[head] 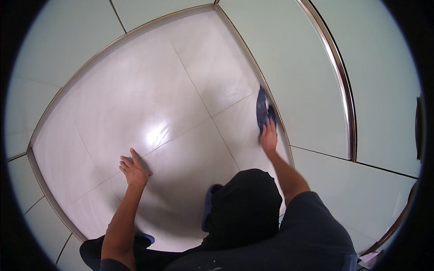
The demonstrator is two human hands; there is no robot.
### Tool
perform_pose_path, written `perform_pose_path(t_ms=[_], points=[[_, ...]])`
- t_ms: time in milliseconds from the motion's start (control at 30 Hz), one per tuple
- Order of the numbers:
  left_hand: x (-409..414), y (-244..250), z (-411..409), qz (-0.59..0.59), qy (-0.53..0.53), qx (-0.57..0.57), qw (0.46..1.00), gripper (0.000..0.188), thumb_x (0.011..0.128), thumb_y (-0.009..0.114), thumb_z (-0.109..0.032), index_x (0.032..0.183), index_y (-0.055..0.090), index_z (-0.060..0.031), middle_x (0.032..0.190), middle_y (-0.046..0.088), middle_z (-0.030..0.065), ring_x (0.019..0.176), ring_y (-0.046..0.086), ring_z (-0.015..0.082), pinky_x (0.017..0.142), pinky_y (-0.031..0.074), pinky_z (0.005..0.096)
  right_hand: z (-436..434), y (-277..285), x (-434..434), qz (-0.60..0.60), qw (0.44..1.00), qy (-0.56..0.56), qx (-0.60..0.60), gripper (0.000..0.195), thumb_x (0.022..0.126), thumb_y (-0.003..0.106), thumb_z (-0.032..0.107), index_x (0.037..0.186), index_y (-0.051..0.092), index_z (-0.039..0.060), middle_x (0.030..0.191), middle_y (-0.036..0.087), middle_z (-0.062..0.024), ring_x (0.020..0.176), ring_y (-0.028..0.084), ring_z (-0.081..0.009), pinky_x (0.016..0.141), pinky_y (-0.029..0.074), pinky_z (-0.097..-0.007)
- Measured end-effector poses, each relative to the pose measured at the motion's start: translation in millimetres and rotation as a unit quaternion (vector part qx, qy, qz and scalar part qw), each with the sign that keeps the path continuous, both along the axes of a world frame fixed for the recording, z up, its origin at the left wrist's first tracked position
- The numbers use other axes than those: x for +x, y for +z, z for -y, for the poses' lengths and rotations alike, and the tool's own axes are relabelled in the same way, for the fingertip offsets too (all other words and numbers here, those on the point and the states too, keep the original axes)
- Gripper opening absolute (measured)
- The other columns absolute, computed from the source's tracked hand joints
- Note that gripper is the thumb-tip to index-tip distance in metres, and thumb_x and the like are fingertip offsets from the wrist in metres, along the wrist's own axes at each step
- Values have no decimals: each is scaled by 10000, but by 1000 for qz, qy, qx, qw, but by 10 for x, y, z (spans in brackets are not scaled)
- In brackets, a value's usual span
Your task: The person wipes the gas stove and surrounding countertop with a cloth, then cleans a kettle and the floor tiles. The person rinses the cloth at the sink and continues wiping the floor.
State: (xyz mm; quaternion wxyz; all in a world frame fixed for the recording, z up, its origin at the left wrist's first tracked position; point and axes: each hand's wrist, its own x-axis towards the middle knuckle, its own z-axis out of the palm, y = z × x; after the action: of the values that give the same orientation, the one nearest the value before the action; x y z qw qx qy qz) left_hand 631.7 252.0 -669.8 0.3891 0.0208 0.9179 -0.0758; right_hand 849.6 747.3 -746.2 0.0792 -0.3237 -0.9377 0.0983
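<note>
A dark blue cloth point(261, 110) lies on the pale tiled floor point(183, 142), close along the foot of the right wall. Over its near end, my right hand point(269, 135) presses down with the fingers pointing away from me, and part of the cloth is bunched beneath them. Farther left, my left hand point(134, 171) rests on the floor tiles with its fingers spread and nothing held. A bright light reflection shows on the floor just beyond it.
Metal-edged skirting point(237, 37) borders the floor. Pale green wall panels point(312, 111) rise around it, and a long metal strip point(342, 78) runs up the right one. My bent knee point(247, 200) and a blue slipper point(206, 211) are between my arms.
</note>
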Motion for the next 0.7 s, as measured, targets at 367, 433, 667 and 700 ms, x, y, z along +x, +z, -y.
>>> perform_pose_path(t_ms=[367,433,667,700], points=[[80,-189,153,-57,-33,42,997,1285,656,872,-337,1547,-20,-90,1484,85,433,1391,193,543,1173,147,538,1784,30,-1582,-10,938,346,-33,431,937,472,91,1359,486,0,1421,448,-201,1363,362,-381,1151,218,-528],[70,-266,164,-62,-42,36,997,1302,642,875,-361,1546,-19,-81,1484,95,431,1389,199,542,1172,151,537,2213,-130,-1948,-107,821,537,-159,462,873,556,91,1333,523,58,1442,444,-170,1389,346,-362,1161,232,-517],[51,-184,176,-42,-37,24,998,1297,665,859,-386,1547,-48,-100,1492,74,423,1403,183,523,1178,147,516,1863,-232,-2747,-124,680,709,-140,364,915,497,126,1264,598,112,1386,511,-143,1352,411,-336,1136,311,-483],[62,-205,193,-61,-40,43,996,1315,638,875,-360,1547,-38,-99,1481,83,436,1392,194,535,1170,160,529,1473,-417,-2972,-171,719,669,-76,364,913,511,134,1265,596,106,1378,518,-132,1340,421,-329,1125,323,-479]])
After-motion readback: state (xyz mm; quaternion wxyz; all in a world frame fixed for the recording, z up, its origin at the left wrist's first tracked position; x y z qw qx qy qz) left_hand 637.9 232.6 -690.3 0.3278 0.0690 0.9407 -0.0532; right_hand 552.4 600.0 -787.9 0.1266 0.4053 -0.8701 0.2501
